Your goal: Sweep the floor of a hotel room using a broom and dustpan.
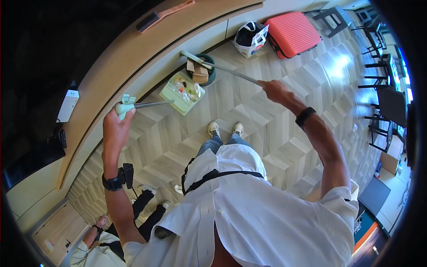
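Note:
My left hand [116,125] is closed around the pale green top end of the handle of a long-handled dustpan [182,105], whose grey pole runs down to its pale green pan on the floor. Crumpled white waste and other scraps lie in the pan. With my right hand [277,91] I grip the grey pole of a long-handled tool [233,72]. Its pale green head lies across a dark green bin [210,75] with brown cardboard pieces [199,71] in it. Pan and bin stand side by side by the cabinet.
A wooden-handled brush [160,18] lies on the cabinet ledge. A white bag [248,43], a red suitcase [293,33] and a grey stool [333,20] stand at the upper right. Chairs line the right side. Another person [100,242] is at the lower left.

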`<control>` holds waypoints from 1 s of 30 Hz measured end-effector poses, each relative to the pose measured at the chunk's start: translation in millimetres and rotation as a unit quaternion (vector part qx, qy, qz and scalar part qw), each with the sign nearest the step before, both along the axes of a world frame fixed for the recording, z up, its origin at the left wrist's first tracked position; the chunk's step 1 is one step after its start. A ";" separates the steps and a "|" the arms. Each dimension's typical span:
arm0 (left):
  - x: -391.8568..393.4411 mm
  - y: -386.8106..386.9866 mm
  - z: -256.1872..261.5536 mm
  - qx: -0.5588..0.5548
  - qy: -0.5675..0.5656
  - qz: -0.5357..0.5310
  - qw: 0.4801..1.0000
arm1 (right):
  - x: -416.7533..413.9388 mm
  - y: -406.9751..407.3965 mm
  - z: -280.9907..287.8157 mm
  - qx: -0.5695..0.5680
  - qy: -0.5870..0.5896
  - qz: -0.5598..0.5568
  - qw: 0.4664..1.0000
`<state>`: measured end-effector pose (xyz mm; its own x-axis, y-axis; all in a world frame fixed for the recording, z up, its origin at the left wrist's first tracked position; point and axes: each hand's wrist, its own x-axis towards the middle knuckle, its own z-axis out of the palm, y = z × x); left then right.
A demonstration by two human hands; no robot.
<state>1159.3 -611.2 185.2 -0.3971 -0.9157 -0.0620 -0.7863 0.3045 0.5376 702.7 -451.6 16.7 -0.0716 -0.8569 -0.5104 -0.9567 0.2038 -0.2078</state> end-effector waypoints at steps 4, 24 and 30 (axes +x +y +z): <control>5.9 -3.0 -8.2 0.029 0.014 0.014 0.999 | 9.0 29.7 60.4 0.014 -0.011 -0.066 0.998; -15.2 -1.0 0.3 0.040 -0.037 0.001 0.999 | 4.6 26.8 -30.9 -0.039 -0.034 -0.051 0.997; -6.7 -7.9 -7.7 0.017 0.018 -0.023 0.999 | 7.4 51.9 -3.5 -0.068 -0.047 -0.080 0.993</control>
<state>1152.6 -619.1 177.5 -0.4403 -0.8944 -0.0788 -0.7526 0.3198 0.5756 710.1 -399.7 13.2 -0.1706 -0.8995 -0.4023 -0.8892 0.3164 -0.3304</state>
